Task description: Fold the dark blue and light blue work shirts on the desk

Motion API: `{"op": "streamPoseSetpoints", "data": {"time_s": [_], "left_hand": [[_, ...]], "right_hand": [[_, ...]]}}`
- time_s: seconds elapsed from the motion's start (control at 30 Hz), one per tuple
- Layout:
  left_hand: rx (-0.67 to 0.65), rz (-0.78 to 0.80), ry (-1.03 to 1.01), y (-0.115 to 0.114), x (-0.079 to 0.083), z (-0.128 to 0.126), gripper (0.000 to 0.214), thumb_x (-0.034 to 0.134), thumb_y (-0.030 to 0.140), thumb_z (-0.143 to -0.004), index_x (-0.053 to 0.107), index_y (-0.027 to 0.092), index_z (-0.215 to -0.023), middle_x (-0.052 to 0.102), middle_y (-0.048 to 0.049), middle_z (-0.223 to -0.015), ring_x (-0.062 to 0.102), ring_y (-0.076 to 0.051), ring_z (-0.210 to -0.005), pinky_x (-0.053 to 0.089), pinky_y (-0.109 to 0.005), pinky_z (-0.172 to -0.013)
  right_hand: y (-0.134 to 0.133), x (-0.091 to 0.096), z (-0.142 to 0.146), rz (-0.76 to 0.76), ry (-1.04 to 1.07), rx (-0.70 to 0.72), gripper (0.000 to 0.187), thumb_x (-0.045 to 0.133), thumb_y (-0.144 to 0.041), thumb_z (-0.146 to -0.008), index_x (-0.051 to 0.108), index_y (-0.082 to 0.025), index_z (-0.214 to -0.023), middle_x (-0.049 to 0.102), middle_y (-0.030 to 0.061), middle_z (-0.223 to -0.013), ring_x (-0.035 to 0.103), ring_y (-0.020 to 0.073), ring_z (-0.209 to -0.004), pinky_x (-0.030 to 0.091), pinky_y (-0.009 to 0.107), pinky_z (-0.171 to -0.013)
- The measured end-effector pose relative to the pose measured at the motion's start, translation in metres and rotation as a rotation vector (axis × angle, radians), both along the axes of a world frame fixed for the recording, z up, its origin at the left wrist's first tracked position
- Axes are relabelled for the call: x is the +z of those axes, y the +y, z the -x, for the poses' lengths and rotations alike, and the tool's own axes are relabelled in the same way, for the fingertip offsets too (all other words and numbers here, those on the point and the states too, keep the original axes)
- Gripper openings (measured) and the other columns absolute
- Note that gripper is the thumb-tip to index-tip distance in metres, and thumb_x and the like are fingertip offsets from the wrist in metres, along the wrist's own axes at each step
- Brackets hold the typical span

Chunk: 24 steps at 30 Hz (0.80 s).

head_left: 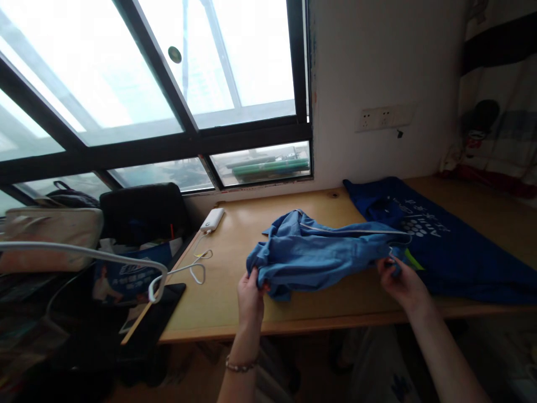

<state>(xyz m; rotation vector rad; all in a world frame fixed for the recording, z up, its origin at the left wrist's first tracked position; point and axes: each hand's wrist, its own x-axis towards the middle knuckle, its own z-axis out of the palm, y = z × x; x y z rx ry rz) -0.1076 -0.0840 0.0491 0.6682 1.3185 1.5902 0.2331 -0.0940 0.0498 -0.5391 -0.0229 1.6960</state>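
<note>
Between my two hands stretches a light blue garment point(319, 257) with white piping, partly lifted over the wooden table. Its collar or shoulder end bunches up at the left, where my left hand point(251, 294) pinches the cloth. At the other end, my right hand point(396, 280) has its fingers closed on the garment's edge. Folds hide the garment's exact shape. Just beyond my right hand lies a darker blue garment point(461, 252) with white print, spread over the table's right side.
The wooden table point(218, 313) runs under the window. A white power bank point(212, 220) with a white cable point(197, 267) lies at its left. A dark tablet-like slab point(172, 308) sits at the left edge. Bags point(48, 238) crowd the far left. Wall sockets point(384, 117) are above.
</note>
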Motion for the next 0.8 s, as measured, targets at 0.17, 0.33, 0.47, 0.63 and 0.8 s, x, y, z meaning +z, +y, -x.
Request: {"op": "streamPoseSetpoints", "data": {"time_s": [0.17,0.33,0.47,0.63,0.8], "left_hand": [[0.111,0.062,-0.436,-0.016,0.014,0.022,0.007,0.054,0.016,-0.068,0.052,0.014,-0.062,0.053,0.0022,-0.049,0.047,-0.008,-0.038,0.040,-0.019,-0.038],[0.305,0.047,-0.568,-0.048,0.020,0.061,0.022,0.039,0.016,-0.077,0.060,0.016,-0.076,0.064,-0.0010,-0.064,0.061,-0.013,-0.062,0.052,-0.025,-0.059],[0.274,0.049,-0.411,-0.048,0.014,0.078,0.015,0.046,0.023,-0.078,0.061,0.022,-0.083,0.065,0.0021,-0.073,0.061,-0.013,-0.066,0.051,-0.028,-0.064],[-0.161,0.138,0.395,-0.065,-0.021,0.019,0.032,0.067,0.035,-0.062,0.063,0.018,-0.089,0.063,-0.0091,-0.100,0.053,-0.028,-0.103,0.040,-0.042,-0.091],[-0.361,0.048,1.247,-0.057,-0.058,-0.026,0.062,0.069,0.048,-0.054,0.060,0.016,-0.106,0.051,-0.0174,-0.122,0.026,-0.040,-0.124,0.013,-0.052,-0.103]], "right_hand": [[-0.035,0.005,-0.023,0.097,0.291,0.042,0.020,0.039,-0.004,-0.080,0.038,-0.020,-0.069,0.045,-0.0066,-0.053,0.048,0.0031,-0.042,0.044,0.011,-0.041],[-0.063,-0.005,-0.074,0.143,-0.033,-0.319,0.020,0.040,-0.013,-0.075,0.037,-0.022,-0.058,0.039,-0.0043,-0.047,0.048,0.0096,-0.044,0.048,0.023,-0.042],[-0.060,-0.021,-0.100,0.186,-0.408,-0.563,0.018,0.042,-0.033,-0.077,0.056,-0.023,-0.070,0.060,0.0042,-0.078,0.062,0.0159,-0.074,0.056,0.030,-0.063],[-0.072,-0.012,-0.024,-0.089,-1.116,-0.126,0.032,0.055,-0.041,-0.074,0.062,-0.025,-0.100,0.056,0.0082,-0.119,0.046,0.0278,-0.115,0.045,0.041,-0.092],[-0.124,0.053,0.080,-1.149,-1.228,0.481,0.048,0.055,-0.044,-0.072,0.046,-0.050,-0.119,0.047,-0.0106,-0.126,0.042,0.0219,-0.118,0.049,0.034,-0.087]]}}
